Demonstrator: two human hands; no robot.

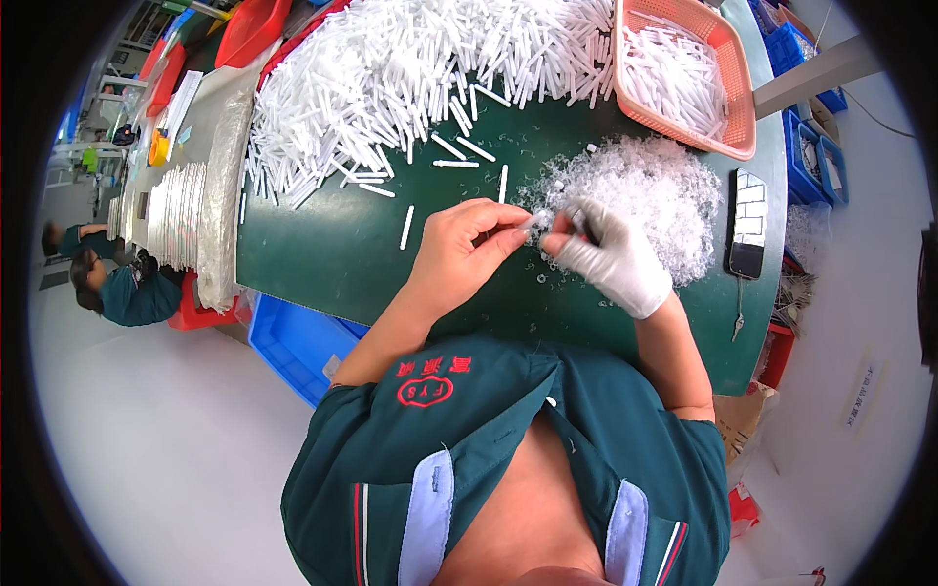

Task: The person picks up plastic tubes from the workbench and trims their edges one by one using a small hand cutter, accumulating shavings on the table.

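My left hand point(464, 252) is bare and closed, with a white plastic tube point(531, 223) pinched between thumb and forefinger. Close beside its tip is my right hand point(611, 256), in a thin white glove with some fingertips bare. Its fingers are curled together around something small, partly dark, that I cannot make out. Both hands hover over the green table point(332, 264), at the near edge of a heap of clear plastic trimmings point(650, 200). Several loose white tubes point(406, 228) lie left of and beyond my left hand.
A large pile of white tubes point(391, 78) covers the table's far side. An orange basket point(738, 73) of tubes stands far right, with a phone point(748, 220) nearer. Below the left edge sits a blue bin point(293, 337). Two people point(132, 288) sit at far left.
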